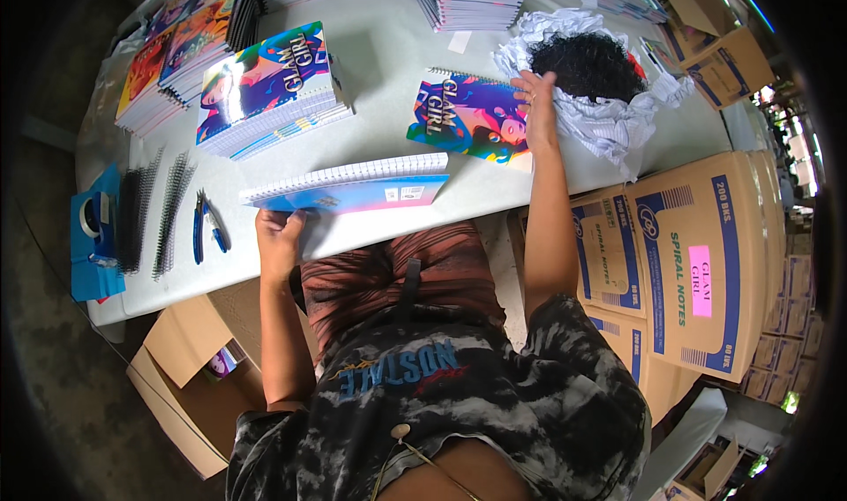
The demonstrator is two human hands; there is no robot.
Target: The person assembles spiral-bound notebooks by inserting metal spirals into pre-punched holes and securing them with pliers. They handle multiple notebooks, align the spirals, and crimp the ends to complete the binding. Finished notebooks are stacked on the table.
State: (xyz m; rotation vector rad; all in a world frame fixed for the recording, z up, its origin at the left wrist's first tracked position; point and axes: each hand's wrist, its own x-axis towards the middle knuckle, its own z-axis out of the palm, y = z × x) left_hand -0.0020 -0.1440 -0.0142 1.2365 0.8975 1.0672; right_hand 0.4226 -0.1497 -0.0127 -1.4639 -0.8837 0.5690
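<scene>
My left hand grips the near corner of a spiral notebook that lies flat at the table's front edge, its pale blue back cover up. My right hand reaches forward with fingers spread and rests on a colourful notebook cover, right beside a heap of black spiral coils lying on crumpled white paper.
Stacks of colourful notebooks line the far side of the grey table. Black binding coils, blue-handled pliers and a blue tape dispenser lie at the left. Cardboard boxes stand at the right and an open carton below left.
</scene>
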